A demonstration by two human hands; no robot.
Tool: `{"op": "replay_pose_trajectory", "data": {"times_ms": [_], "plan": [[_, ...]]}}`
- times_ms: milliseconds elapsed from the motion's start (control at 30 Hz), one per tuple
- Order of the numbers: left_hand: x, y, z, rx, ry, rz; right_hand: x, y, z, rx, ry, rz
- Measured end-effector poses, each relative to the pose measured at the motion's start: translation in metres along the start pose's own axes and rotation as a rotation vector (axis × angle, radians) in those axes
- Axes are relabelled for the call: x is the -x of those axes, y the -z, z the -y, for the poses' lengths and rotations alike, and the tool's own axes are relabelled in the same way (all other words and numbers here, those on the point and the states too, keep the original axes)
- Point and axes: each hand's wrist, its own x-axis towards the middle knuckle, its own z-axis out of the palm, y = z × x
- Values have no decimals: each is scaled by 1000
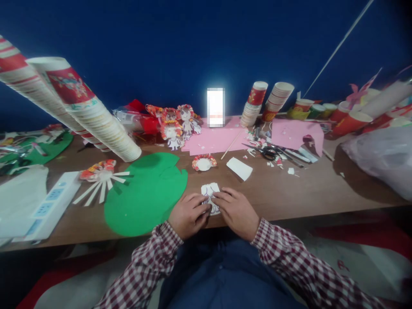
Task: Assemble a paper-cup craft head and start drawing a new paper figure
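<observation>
A small white paper cutout (210, 189) with dark drawn outlines lies on the wooden table near its front edge. From the left, the fingers of my left hand (191, 212) rest on the cutout, slightly bent. My right hand (238, 210) comes in from the other side, its fingers spread and lying on the cutout's right part. Fingertips of both hands cover its middle. Just beyond are a paper piece with a red patterned frill (204, 163) and a curved blank white piece (240, 168).
A green paper leaf shape (144, 193) lies left of my hands. Tall paper cup stacks (96, 111) lean at left; shorter cup stacks (254, 105) stand at back. Scissors (268, 152) lie among scraps at right. Paper figures (174, 133), a bright phone (215, 107) and pink sheets (209, 141) are behind.
</observation>
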Motion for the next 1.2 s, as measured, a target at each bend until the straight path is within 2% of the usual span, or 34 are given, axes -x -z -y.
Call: {"op": "replay_pose_trajectory", "data": {"times_ms": [833,1200], "plan": [[-3,5,-4,-29,40,79,-1,-1,4,-10,-49,-5],[-2,4,-4,-25,34,66,0,0,4,29,-42,-21]]}}
